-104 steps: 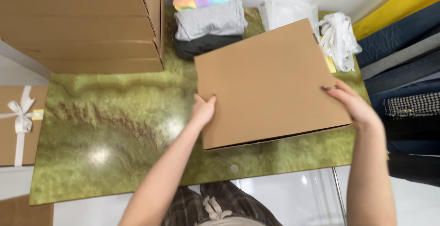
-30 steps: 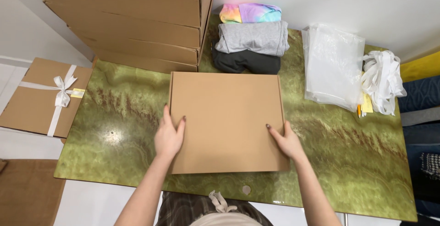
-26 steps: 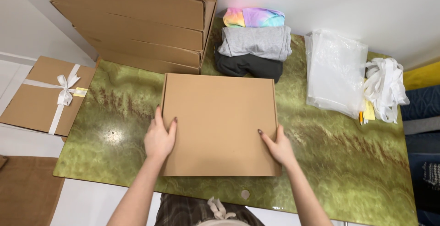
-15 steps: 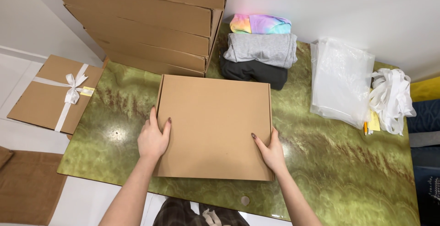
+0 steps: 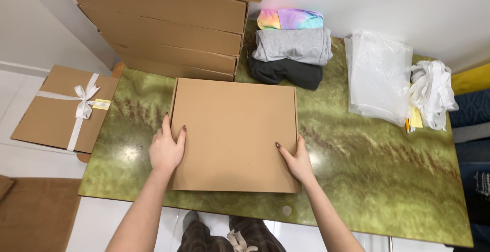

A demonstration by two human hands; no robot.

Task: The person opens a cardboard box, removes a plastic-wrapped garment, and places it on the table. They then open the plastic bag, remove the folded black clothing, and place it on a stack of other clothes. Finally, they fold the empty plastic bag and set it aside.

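Box [image 5: 234,133] is laid flat on the table [image 5: 388,175], pressed between the left hand [image 5: 166,151] and right hand [image 5: 296,161]; fingers are spread against its side edges.

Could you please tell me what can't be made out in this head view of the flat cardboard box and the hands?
- Flat cardboard box: closed, contents hidden.
- Left hand and right hand: palms face down, hidden.
- Stack of boxes: top cut off by the upper edge.
- Plastic bags: count unclear, layers overlap.
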